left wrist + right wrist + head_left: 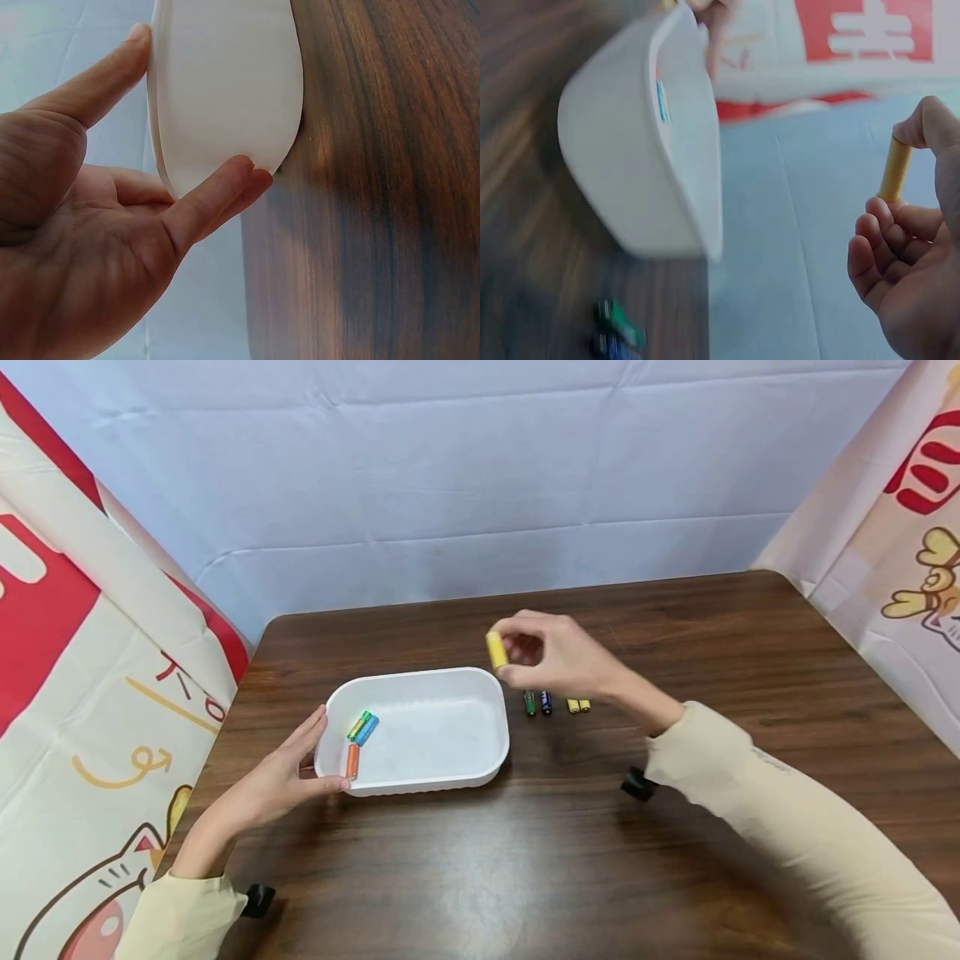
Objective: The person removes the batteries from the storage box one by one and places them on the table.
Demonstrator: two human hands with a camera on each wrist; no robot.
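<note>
My right hand (pixel 562 656) pinches a yellow battery (pixel 497 649) between thumb and fingertips, above the far right corner of a white plastic tray (pixel 442 735). In the right wrist view, this yellow battery (pixel 895 171) spans the gap from thumb to fingers. My left hand (pixel 273 783) rests on the tray's left end, its fingers extended along the end and the thumb at the near corner. The left wrist view has those fingers (pixel 214 193) against the tray's outer wall. Inside the tray, at the left, lie a green battery (pixel 358 725), a blue battery (pixel 367 731) and an orange battery (pixel 352 762).
On the brown wooden table (pixel 450 877), right of the tray, lie a green battery (pixel 530 702), a dark blue battery (pixel 546 702) and two yellow batteries (pixel 579 705). A pale cloth (pixel 480 485) hangs behind the table, with printed cloths at both sides.
</note>
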